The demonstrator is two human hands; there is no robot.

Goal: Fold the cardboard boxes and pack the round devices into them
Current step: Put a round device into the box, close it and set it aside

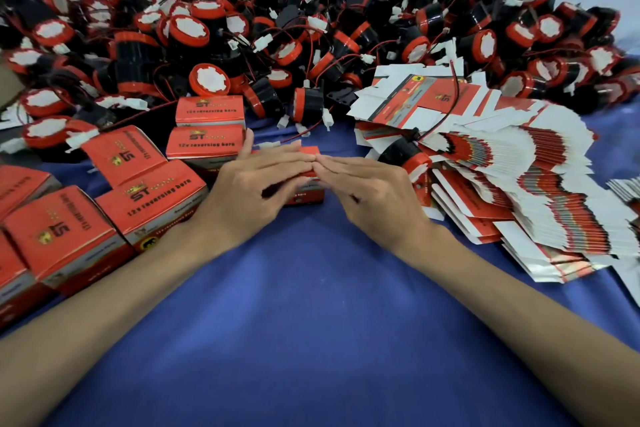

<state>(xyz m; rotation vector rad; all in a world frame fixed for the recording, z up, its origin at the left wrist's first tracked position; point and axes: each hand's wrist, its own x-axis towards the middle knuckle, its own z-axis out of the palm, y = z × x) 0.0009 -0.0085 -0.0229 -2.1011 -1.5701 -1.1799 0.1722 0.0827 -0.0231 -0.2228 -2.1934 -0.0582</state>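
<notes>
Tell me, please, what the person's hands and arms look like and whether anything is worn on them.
Both are bare. The left hand and right hand wear no gloves, and no ring shows on the visible fingers. The left forearm and right forearm carry no sleeve, watch or bracelet as far as the frame's lower edge.

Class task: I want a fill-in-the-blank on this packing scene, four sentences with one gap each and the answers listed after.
1. The left hand and right hand meet at the fingertips over a small ____ box.
2. The cloth under it is ____.
3. The flat boxes lie on the person's ____ side.
4. The folded boxes stand on the person's ____ side.

Answers: red; blue; right; left
</notes>
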